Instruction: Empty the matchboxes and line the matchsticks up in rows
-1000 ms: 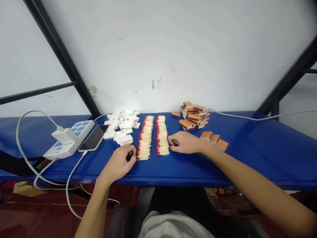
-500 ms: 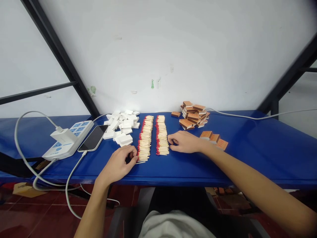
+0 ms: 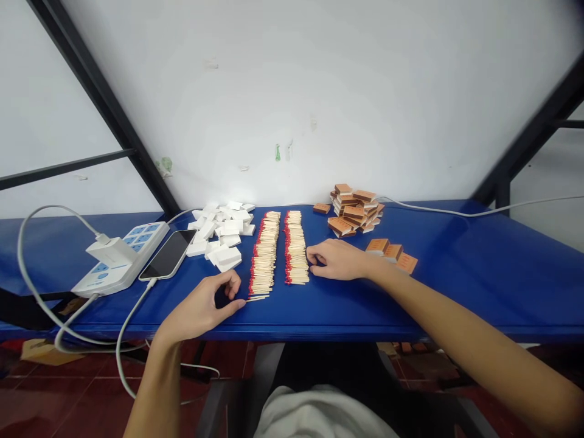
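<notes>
Two long rows of red-headed matches lie side by side, the left row (image 3: pixel 263 255) and the right row (image 3: pixel 296 249), heads facing left. My left hand (image 3: pixel 205 304) is at the near end of the left row, thumb and forefinger apart, nothing held between them. Its thumb tip reaches the head of a loose match (image 3: pixel 258 298) lying nearest me. On the other side, my right hand (image 3: pixel 335 260) rests by the right row's stick ends, fingers curled with a small gap to the thumb. No held thing shows in it.
White matchbox trays (image 3: pixel 223 234) are heaped at left. Brown matchbox sleeves (image 3: pixel 356 210) pile up at back right, with several more (image 3: pixel 387 249) behind my right forearm. A phone (image 3: pixel 168 255), a power strip (image 3: pixel 123 258) and white cables lie on the blue table (image 3: pixel 479 267).
My left hand has drawn back toward me and left, and its thumb and forefinger have spread apart. My right hand stays by the right row. The view has shifted slightly.
</notes>
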Demonstrator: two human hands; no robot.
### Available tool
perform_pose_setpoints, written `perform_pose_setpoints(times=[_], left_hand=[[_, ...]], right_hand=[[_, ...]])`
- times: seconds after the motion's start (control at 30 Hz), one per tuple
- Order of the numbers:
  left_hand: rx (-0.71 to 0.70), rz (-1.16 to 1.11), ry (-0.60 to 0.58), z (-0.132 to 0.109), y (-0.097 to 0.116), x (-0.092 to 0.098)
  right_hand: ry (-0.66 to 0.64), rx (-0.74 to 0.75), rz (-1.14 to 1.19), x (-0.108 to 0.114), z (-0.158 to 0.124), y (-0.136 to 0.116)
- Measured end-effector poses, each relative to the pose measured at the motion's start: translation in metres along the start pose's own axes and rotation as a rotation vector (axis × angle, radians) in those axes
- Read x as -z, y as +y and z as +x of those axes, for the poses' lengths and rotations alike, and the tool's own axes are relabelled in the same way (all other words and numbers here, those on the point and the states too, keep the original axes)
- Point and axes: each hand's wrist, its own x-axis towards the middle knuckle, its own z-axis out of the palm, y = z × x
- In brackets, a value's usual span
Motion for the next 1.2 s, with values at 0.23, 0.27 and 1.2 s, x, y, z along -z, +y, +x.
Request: perform_pose_setpoints(times=[0.23, 0.27, 1.2], left_hand=[[0.045, 0.005, 0.010, 0.004, 0.000, -0.002], [0.046, 0.010, 0.009, 0.004, 0.001, -0.002], [-0.136, -0.086, 0.369, 0.001, -0.001, -0.011]], right_hand=[[-0.011, -0.010, 0.007, 0.002, 0.000, -0.003], [-0.007, -0.009, 0.006, 0.002, 0.000, -0.003], [0.304, -0.370, -0.321, 0.021, -0.096, 0.057]])
